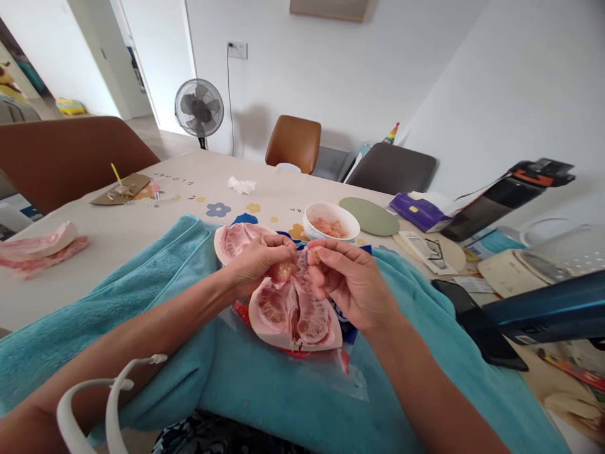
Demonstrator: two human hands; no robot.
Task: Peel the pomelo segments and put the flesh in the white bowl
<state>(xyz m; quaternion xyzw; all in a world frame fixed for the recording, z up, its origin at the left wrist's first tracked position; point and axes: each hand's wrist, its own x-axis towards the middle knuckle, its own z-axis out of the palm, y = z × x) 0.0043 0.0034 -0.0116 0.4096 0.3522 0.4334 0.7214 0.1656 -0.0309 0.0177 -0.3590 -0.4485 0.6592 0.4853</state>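
My left hand (270, 257) is closed around a pomelo segment (283, 272), whose pale pink flesh shows below the fingertips. Close beside it, my right hand (350, 277) pinches thin pomelo membrane (303, 257) between thumb and index finger, with a small yellowish bit at the fingertips. Under both hands lies an opened pomelo piece (293, 321), thick rind outward, its pink segments parted. Another pomelo piece (234, 239) rests behind my left hand. A red and blue plastic bag (312, 355) is spread beneath the fruit. Just past my hands, a white bowl (352, 228) contains peeled pink flesh.
A teal towel (189, 302) covers the near table edge. Pomelo rind (47, 243) lies at far left, with a crumpled tissue (242, 185) at the back. On the right are a green round mat (369, 215), purple pack (418, 211), dark phone (477, 321) and blue bottle (553, 307).
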